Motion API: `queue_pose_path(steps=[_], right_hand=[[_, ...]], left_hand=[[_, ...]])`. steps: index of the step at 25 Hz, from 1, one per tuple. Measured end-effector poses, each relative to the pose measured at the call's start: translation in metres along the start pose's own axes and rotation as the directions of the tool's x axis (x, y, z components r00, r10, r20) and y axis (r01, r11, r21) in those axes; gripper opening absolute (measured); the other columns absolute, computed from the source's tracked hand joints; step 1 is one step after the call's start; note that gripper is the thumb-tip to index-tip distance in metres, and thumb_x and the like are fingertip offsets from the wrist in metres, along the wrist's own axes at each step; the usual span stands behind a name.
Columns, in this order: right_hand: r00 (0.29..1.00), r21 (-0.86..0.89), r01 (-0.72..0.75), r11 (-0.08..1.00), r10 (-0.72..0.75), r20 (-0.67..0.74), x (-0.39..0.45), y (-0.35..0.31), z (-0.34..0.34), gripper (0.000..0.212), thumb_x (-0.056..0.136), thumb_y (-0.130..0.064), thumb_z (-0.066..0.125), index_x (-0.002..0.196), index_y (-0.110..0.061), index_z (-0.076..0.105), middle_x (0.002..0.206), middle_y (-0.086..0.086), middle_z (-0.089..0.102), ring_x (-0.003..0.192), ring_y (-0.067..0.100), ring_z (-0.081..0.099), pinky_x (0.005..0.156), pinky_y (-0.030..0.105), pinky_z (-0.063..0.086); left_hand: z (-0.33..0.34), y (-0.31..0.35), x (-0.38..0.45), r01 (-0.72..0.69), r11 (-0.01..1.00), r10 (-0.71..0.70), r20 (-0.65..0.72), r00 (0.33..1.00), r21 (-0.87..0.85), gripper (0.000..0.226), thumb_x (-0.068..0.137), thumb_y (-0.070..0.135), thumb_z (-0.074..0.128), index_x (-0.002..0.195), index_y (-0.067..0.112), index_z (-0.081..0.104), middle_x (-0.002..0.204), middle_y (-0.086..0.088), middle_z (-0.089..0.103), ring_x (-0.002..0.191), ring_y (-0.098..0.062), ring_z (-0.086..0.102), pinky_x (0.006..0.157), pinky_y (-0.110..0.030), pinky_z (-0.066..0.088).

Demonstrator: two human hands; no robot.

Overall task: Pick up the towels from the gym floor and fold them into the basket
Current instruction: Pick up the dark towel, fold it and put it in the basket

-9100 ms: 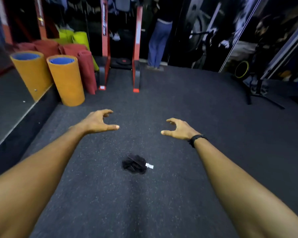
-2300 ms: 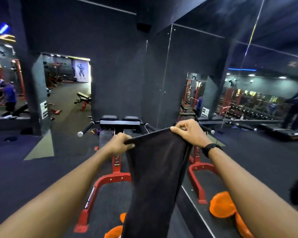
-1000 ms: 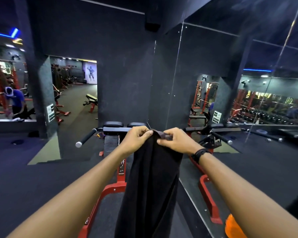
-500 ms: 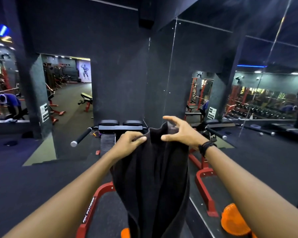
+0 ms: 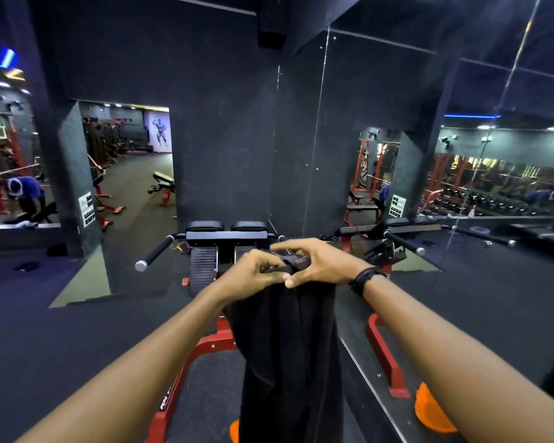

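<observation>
A black towel hangs straight down in front of me, doubled lengthwise, its lower end running out of view at the bottom. My left hand and my right hand meet at chest height and both pinch the towel's top edge, fingertips touching. A black band sits on my right wrist. No basket is in view.
A red-framed dip machine with black pads and two handles stands just behind the towel. A mirror wall runs along the right. Orange rolls lie at its foot. A person in blue bends over at the far left.
Since half a second ago my right hand has closed onto the towel's top edge and come against my left hand. The towel now hangs narrower.
</observation>
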State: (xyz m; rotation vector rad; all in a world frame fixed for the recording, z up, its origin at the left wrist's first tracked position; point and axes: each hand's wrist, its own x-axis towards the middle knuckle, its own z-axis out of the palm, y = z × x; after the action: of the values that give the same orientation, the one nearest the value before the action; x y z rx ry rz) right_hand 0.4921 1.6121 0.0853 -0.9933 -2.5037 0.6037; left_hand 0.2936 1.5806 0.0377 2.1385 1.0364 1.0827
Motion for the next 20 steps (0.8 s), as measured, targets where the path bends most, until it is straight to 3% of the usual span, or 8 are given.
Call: queue_pose_path(steps=[1,3,5,9,12,15,17,20], right_hand=[[1.000,-0.035,0.005,0.999,-0.005,0.002,0.001,-0.005,0.001,0.018,0.075,-0.025,0.081,0.086,-0.023,0.067,0.073,-0.019,0.056,0.068,-0.003,0.050,0.067,0.015,0.041],[0.998,-0.140,-0.006,0.990,-0.003,-0.065,0.003,-0.001,-0.001,0.040,0.081,-0.025,0.076,0.056,-0.025,0.044,0.050,-0.014,0.038,0.050,0.002,0.034,0.052,0.015,0.028],[0.978,-0.137,-0.069,0.988,0.039,-0.206,0.001,0.003,-0.005,0.041,0.082,-0.026,0.073,0.054,-0.027,0.043,0.048,-0.013,0.042,0.048,0.002,0.037,0.054,0.017,0.031],[0.858,-0.048,-0.240,0.970,0.189,-0.478,0.000,0.015,-0.015,0.026,0.082,-0.025,0.071,0.064,-0.023,0.052,0.063,-0.006,0.055,0.065,0.012,0.051,0.064,0.023,0.035],[0.738,0.212,-0.368,0.905,0.423,-0.526,0.002,0.023,-0.017,0.040,0.071,-0.029,0.082,0.092,-0.012,0.052,0.086,0.003,0.060,0.078,0.015,0.055,0.064,0.024,0.041],[0.750,0.655,-0.348,0.670,0.619,-0.234,0.012,0.014,-0.003,0.081,0.052,-0.023,0.093,0.113,0.001,0.046,0.105,0.018,0.060,0.082,0.022,0.064,0.053,0.026,0.052],[0.819,0.758,-0.261,0.598,0.552,-0.154,0.015,0.005,0.007,0.053,0.066,-0.004,0.084,0.103,-0.003,0.046,0.094,0.015,0.059,0.076,0.021,0.063,0.055,0.028,0.053],[0.852,0.745,-0.114,0.657,0.450,-0.266,0.012,-0.003,0.018,0.022,0.079,0.008,0.070,0.079,-0.009,0.055,0.076,0.010,0.061,0.064,0.013,0.061,0.066,0.026,0.054]], left_hand=[[0.001,0.001,0.001,0.006,1.000,-0.006,-0.043,0.999,0.002,0.015,0.083,0.028,0.070,0.074,0.016,0.069,0.064,-0.002,0.057,0.067,-0.004,0.046,0.060,-0.031,0.039],[0.001,-0.001,-0.004,0.063,0.989,-0.083,-0.147,0.986,-0.134,0.010,0.079,0.027,0.074,0.079,0.018,0.070,0.066,0.002,0.062,0.067,-0.006,0.051,0.060,-0.026,0.041],[-0.003,-0.007,-0.011,0.138,0.971,-0.158,-0.090,0.983,-0.195,0.013,0.076,0.023,0.077,0.080,0.016,0.067,0.067,0.008,0.063,0.065,-0.006,0.055,0.060,-0.019,0.043],[-0.013,-0.018,-0.028,0.304,0.944,-0.313,0.059,0.948,0.128,0.013,0.084,0.022,0.073,0.072,0.018,0.069,0.062,0.016,0.061,0.059,0.005,0.053,0.056,-0.016,0.042],[-0.002,-0.004,-0.025,0.331,0.874,-0.414,-0.187,0.891,-0.357,0.021,0.090,0.014,0.064,0.069,0.012,0.066,0.062,0.004,0.061,0.055,-0.004,0.052,0.049,-0.015,0.039],[0.017,0.021,-0.003,0.290,0.684,-0.542,-0.200,0.816,-0.669,0.012,0.091,0.007,0.060,0.080,0.009,0.064,0.062,0.003,0.065,0.058,-0.006,0.058,0.051,-0.016,0.046],[0.026,0.030,0.009,0.275,0.569,-0.575,-0.136,0.807,-0.775,0.016,0.093,-0.002,0.054,0.085,0.009,0.062,0.057,0.006,0.066,0.052,-0.001,0.061,0.048,-0.014,0.048],[0.033,0.036,0.017,0.243,0.483,-0.616,-0.130,0.777,-0.841,0.019,0.090,-0.006,0.054,0.085,0.010,0.062,0.055,0.006,0.066,0.047,0.000,0.059,0.048,-0.011,0.048]])
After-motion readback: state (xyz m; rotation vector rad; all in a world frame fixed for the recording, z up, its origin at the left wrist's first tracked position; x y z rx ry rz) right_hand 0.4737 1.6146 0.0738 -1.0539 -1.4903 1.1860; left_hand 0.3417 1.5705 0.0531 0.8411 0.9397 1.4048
